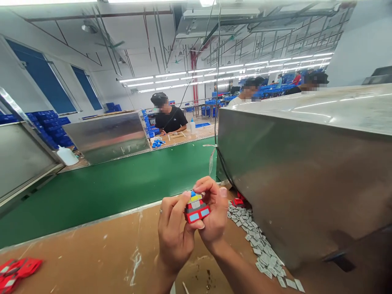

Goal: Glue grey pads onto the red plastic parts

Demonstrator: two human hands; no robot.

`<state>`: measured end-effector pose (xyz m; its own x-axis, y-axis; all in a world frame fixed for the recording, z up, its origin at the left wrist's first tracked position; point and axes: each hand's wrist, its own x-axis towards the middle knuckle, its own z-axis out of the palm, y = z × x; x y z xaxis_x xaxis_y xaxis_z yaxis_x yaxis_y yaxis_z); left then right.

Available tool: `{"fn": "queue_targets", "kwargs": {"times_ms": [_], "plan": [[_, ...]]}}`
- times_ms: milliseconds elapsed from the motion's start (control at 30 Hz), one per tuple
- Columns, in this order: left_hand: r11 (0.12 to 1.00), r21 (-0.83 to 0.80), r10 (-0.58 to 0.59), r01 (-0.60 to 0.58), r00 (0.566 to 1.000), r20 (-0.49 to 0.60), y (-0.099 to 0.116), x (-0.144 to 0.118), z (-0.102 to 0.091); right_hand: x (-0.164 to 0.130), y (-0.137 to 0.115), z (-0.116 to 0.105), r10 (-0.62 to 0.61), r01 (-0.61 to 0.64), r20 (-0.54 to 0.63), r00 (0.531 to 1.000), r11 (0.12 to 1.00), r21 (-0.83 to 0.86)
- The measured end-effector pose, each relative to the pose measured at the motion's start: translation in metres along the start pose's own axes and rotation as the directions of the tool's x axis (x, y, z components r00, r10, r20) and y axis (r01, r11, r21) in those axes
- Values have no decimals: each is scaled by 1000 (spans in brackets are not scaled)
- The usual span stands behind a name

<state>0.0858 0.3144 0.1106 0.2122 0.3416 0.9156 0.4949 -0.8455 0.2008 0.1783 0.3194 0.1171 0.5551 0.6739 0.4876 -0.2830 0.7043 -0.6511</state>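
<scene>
Between my two hands, above the brown worktop, is a small toy piece (196,206), red with grey, yellow, blue and light-blue parts. My left hand (175,228) grips its left side, fingertips at the top edge and thumb beneath. On the other side, my right hand (215,212) is closed around it, with fingers bent over the top. The piece's back is hidden by my fingers. To the right of my right hand, many small grey rectangular pieces (260,241) lie heaped, with a red part (238,202) behind them.
A green conveyor belt (122,179) runs beyond the worktop (101,253). A large metal box (290,175) stands close on the right, cables (225,165) at its corner. Red pieces (18,269) lie at the left. Across the belt sits a person (170,118) beside a white bottle (192,126).
</scene>
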Motion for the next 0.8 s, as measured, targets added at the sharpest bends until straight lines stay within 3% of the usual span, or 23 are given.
{"fn": "queue_targets", "kwargs": {"times_ms": [167, 267, 567, 800], "plan": [[998, 44, -34, 36, 999, -35, 1, -5, 11, 9, 8, -1, 135, -135, 3, 991, 988, 71], [998, 52, -21, 24, 998, -57, 4, -7, 15, 14, 11, -2, 146, -150, 35, 989, 979, 137], [998, 62, 32, -25, 993, -111, 13, -13, 22, 19, 6, -7, 49, -64, 80, 996, 978, 199], [997, 50, 62, -58, 995, -81, 10, -10, 14, 10, 4, -5, -134, 127, 24, 991, 974, 186]]}}
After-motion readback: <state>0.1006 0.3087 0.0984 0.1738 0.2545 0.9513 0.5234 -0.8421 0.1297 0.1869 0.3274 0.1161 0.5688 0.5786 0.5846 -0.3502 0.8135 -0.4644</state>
